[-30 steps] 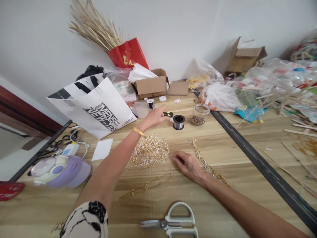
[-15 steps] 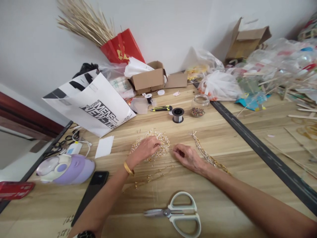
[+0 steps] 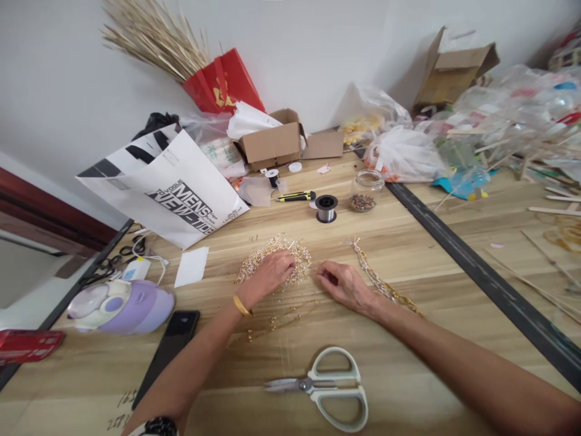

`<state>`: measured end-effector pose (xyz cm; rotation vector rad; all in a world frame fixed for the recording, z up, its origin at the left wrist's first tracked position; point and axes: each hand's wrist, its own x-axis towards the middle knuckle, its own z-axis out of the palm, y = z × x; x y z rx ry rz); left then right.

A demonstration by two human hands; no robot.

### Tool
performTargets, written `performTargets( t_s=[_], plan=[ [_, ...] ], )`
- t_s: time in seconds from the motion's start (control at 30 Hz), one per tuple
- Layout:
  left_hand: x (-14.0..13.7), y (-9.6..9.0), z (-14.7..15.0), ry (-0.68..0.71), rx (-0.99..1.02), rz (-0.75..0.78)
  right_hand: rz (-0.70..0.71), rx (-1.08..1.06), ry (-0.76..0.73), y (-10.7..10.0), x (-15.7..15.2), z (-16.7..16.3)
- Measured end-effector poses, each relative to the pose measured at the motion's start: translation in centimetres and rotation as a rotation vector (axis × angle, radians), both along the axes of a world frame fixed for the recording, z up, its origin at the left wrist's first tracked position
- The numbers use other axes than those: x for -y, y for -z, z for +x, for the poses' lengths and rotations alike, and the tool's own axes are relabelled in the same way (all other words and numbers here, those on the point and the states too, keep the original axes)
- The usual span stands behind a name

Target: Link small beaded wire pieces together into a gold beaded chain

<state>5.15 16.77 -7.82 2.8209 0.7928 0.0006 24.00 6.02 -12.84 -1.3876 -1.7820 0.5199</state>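
My left hand (image 3: pixel 272 270) rests over a pile of small gold and clear beads (image 3: pixel 254 259), its fingers pinched together at the pile's right side. What lies between those fingertips is too small to make out. Just to the right, my right hand (image 3: pixel 344 286) lies on the table with curled fingers, thumb and forefinger pressed together; anything they hold is hidden. A thin gold beaded strand (image 3: pixel 275 326) stretches across the wood below both hands. Beyond my right wrist lies a bundle of silver and gold bead strands (image 3: pixel 373 275), tied at its far end.
White-handled scissors (image 3: pixel 333 386) lie in front of me. Behind the beads are a wire spool (image 3: pixel 326 209), a yellow-black utility knife (image 3: pixel 296 197) and a glass jar (image 3: pixel 364 192) of beads. A phone (image 3: pixel 170 351) and a purple-white bottle (image 3: pixel 124 307) lie left.
My left hand has shifted slightly over the bead pile, its fingers still drawn together. My right hand keeps its place. The view has tilted a little.
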Motion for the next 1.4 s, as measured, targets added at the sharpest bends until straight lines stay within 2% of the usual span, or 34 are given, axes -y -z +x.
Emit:
performTargets(
  t_s=[0.37,0.5,0.7,0.93,1.07,1.23,1.4],
  plan=[
    [0.5,-0.6,-0.6,-0.039,0.048,-0.022,-0.017,0.007,-0.019,0.0,0.0,0.0],
    [0.4,-0.3,-0.5,-0.024,0.039,-0.007,-0.011,0.016,-0.016,0.1,-0.1,0.0],
    [-0.2,-0.1,-0.5,-0.044,0.11,-0.082,-0.012,0.026,-0.017,0.3,-0.1,0.1],
    [-0.1,-0.9,-0.7,-0.135,0.173,-0.095,0.015,0.025,-0.001,0.3,-0.1,0.1],
    [0.9,-1.0,-0.1,-0.039,0.219,-0.088,0.044,0.021,-0.013,0.3,0.0,0.1],
    [3.1,-1.4,1.5,0.084,0.248,-0.177,0.158,0.016,-0.062,0.3,0.3,0.0],
    [3.7,-1.0,1.9,0.052,0.263,-0.201,0.221,-0.002,-0.101,0.2,0.4,-0.1]
  ],
)
